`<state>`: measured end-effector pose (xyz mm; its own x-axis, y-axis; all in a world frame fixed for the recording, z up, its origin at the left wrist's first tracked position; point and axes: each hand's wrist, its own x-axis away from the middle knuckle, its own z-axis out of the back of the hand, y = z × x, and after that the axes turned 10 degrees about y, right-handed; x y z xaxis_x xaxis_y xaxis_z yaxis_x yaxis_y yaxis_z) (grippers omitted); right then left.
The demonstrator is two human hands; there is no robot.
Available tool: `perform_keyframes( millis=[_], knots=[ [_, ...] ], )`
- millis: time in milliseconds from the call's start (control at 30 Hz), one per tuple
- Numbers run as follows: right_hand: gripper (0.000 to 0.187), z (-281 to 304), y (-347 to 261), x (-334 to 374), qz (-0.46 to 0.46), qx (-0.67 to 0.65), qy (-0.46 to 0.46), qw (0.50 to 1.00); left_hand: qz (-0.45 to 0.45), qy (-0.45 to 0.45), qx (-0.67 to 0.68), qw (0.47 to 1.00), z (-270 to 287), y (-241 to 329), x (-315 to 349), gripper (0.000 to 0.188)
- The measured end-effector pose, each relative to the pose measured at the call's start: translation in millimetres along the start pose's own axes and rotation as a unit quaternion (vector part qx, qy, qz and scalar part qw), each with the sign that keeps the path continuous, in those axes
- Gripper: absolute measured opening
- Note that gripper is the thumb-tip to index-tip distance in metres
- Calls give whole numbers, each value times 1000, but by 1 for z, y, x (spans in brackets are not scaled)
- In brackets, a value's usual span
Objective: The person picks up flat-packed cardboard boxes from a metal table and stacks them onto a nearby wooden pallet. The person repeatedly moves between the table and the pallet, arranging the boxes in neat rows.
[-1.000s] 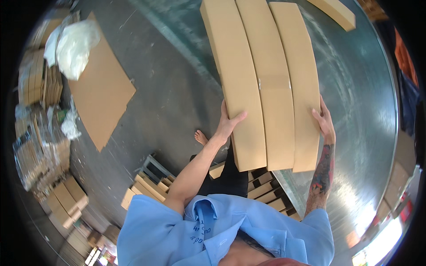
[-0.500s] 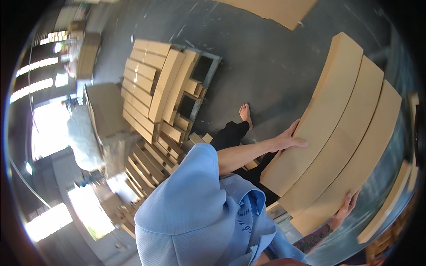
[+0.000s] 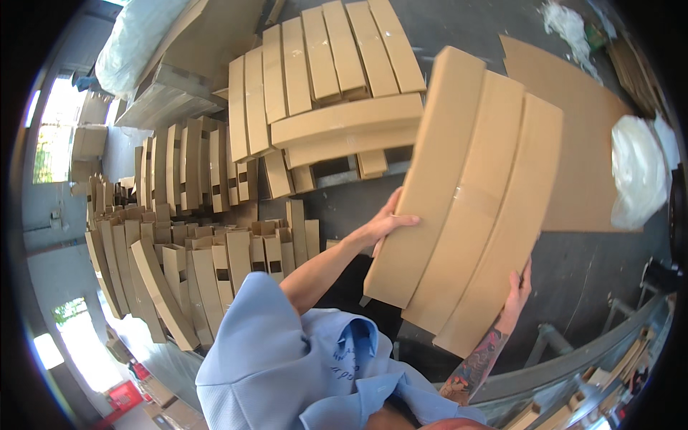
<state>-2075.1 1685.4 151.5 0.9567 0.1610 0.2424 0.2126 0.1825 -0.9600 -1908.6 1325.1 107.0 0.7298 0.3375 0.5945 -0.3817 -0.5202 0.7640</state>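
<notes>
Three long, narrow cardboard boxes are held side by side in front of my body, tilted with their far ends up and to the right. My left hand grips the left edge of the group, its thumb on the top face and its fingers partly hidden below. On the right edge, near the close end, my right hand is closed, pressing the boxes together from the other side. Beyond the held boxes lies a stack of similar long boxes, with a crosswise box along its near side.
Many upright long boxes stand in rows at the left. A large carton is behind them. On the right, a flat cardboard sheet lies on the floor with clear plastic on it. A metal frame runs along the lower right.
My view has swung left, bringing the box stack to the top middle and the standing rows into fuller view. Both hands keep hold of the three boxes, which now point toward the stack's right side.
</notes>
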Motion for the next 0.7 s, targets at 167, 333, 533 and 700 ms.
perform_keyframes(
  millis=[167, 333, 533, 700],
  knots=[
    [81, -158, -34, -83, -1, -56, -60, 997, -30, 111, -6, 993, 95, 110, -32, 99],
    [86, -301, -27, -128, -99, -185, -156, 965, 2, 140, -118, 983, 209, 241, -111, 112],
    [88, -452, 33, -155, -196, -257, -247, 914, -28, 115, -343, 932, 320, 346, -211, 119],
    [82, -512, 47, -163, -371, -265, -247, 855, 36, 68, -391, 917, 370, 371, -281, 125]
  ],
)
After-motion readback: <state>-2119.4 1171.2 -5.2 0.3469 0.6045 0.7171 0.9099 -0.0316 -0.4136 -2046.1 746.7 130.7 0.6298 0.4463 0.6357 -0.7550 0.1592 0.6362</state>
